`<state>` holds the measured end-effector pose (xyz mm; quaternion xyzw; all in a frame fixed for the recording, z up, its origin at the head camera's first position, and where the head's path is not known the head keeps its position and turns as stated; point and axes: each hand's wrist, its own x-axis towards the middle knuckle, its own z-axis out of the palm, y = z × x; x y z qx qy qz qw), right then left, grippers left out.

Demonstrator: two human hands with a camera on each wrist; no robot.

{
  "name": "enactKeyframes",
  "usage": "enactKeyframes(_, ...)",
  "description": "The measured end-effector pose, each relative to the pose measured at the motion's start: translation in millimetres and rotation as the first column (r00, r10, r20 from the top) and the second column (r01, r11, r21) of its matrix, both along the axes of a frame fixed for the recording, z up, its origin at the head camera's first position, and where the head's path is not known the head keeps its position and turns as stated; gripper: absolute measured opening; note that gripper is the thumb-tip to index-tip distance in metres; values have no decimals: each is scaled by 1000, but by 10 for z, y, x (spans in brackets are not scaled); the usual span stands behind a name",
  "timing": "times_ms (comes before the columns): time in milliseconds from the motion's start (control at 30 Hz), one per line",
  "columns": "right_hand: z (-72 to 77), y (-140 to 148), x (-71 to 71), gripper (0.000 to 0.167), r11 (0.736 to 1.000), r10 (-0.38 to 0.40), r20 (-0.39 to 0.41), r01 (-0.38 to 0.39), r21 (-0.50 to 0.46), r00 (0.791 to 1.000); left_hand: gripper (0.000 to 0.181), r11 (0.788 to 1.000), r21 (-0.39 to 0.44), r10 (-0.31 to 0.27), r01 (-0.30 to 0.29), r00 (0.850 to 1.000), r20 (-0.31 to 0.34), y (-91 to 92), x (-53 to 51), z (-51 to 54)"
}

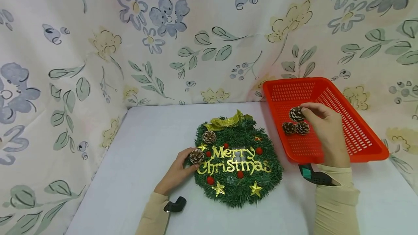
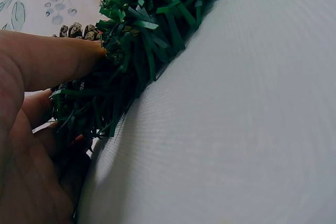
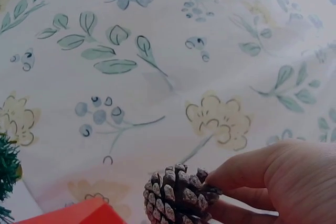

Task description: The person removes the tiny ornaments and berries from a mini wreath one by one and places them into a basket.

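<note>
A green tinsel Christmas wreath [image 1: 238, 180] with gold "Merry Christmas" lettering, stars and red berries lies on the white table. My left hand [image 1: 179, 169] holds a pine cone [image 1: 196, 156] at the wreath's left edge, its thumb and fingers on either side. In the left wrist view the thumb [image 2: 58, 59] lies against the greenery [image 2: 152, 24], which hides most of that cone. Another pine cone [image 1: 209, 137] sits on the wreath's upper left. Over the red basket [image 1: 356, 119], my right hand [image 1: 328, 130] pinches a pine cone [image 3: 176, 195] between thumb and fingers.
Two pine cones [image 1: 295, 128] lie side by side in the basket, under the right hand. The basket stands at the table's right, beside the wreath. A floral curtain [image 1: 196, 46] hangs behind the white table [image 1: 147, 130].
</note>
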<state>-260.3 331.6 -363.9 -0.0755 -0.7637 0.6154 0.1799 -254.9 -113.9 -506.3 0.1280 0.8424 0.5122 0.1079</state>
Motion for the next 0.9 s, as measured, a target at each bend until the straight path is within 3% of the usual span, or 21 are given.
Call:
enactKeyframes(100,-2,31,8,21,999,9,-4,-9,-32,1000,61,1000,3,-6,6,1000,0,2,0,5)
enactKeyframes(400,-34,96,5,30,984,-86,127,63,169,988,61,1000,9,-15,15,1000,-10,5,2,11)
enactKeyframes(667,-105,154,-34,41,949,-130,198,64,308,972,62,1000,7,-12,12,1000,-10,8,7,11)
enactKeyframes(900,-155,184,-60,45,915,-122,246,14,403,962,62,1000,1,-12,12,1000,-3,5,1,14)
